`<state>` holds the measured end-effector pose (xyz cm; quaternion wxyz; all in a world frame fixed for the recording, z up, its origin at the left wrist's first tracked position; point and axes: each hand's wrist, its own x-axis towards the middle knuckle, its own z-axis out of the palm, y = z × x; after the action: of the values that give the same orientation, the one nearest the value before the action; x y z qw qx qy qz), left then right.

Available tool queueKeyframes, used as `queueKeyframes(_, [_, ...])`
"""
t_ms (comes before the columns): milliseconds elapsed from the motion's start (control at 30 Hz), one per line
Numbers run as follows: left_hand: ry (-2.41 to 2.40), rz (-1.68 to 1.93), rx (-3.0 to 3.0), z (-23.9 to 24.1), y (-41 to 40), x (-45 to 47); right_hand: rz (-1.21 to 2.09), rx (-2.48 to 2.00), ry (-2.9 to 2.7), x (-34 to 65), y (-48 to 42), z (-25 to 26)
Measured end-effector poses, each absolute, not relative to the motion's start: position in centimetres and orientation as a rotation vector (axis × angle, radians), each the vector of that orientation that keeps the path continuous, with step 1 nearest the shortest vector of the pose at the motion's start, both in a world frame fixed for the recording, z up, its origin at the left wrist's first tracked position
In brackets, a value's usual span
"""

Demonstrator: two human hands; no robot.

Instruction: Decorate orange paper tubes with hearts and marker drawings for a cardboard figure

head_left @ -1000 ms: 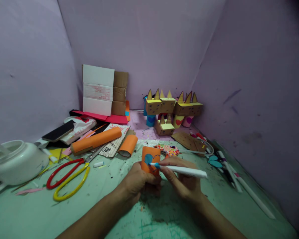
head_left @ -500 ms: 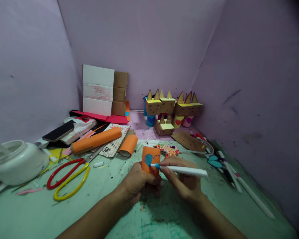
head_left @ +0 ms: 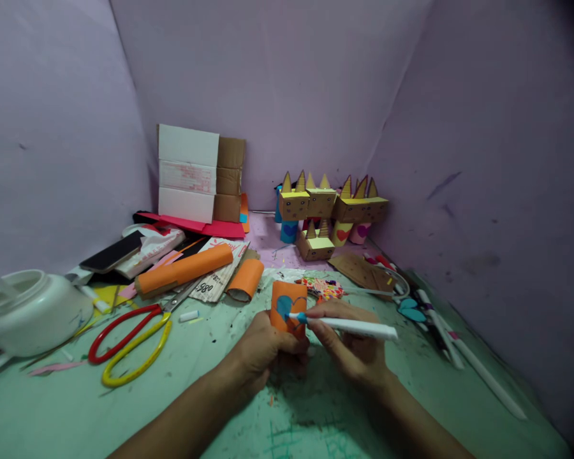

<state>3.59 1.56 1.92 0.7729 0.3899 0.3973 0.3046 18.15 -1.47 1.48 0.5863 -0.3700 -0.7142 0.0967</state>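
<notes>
My left hand (head_left: 275,347) is closed round the lower part of an orange paper-covered tube (head_left: 289,292), holding it upright above the table. A heart is outlined on the tube's front; its left half is filled in blue, and the right half shows orange inside the line. My right hand (head_left: 351,341) grips a white marker with a blue tip (head_left: 356,327), its nib against the heart near the middle. Behind the tube lies a patterned, multicoloured piece (head_left: 323,288), partly covered by my hand. A small white marker cap (head_left: 189,315) rests to the left.
Red-and-yellow-handled scissors (head_left: 134,347) and a white pot (head_left: 33,312) are at left. Two orange tubes (head_left: 186,269) lie beyond them. Cardboard animal heads (head_left: 316,245), several on coloured tubes, stand at the back. Markers (head_left: 488,376) line the right edge. Folded cardboard (head_left: 189,172) leans against the wall.
Almost nothing differs. The marker tip stays at the middle of the heart, and both hands hold nearly the same place; the whole view has shifted very slightly.
</notes>
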Motion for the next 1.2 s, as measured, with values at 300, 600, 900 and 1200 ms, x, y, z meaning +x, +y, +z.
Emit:
queueKeyframes(300, [0.865,0.64,0.85,2.02,1.45,3.56,0.224,-0.9,-1.575,18.23,-1.49,1.2])
queueKeyframes(600, [0.845,0.633,0.864,2.11,1.5,3.49,0.189,-0.937,-1.535,18.14,-1.31,1.33])
queueKeyframes(900, [0.837,0.659,0.83,1.8,1.61,3.41,0.253,-0.904,-1.561,17.96,-1.47,1.29])
queueKeyframes(1200, [0.842,0.667,0.842,2.03,1.48,3.43,0.234,-0.927,-1.534,17.98,-1.45,1.3])
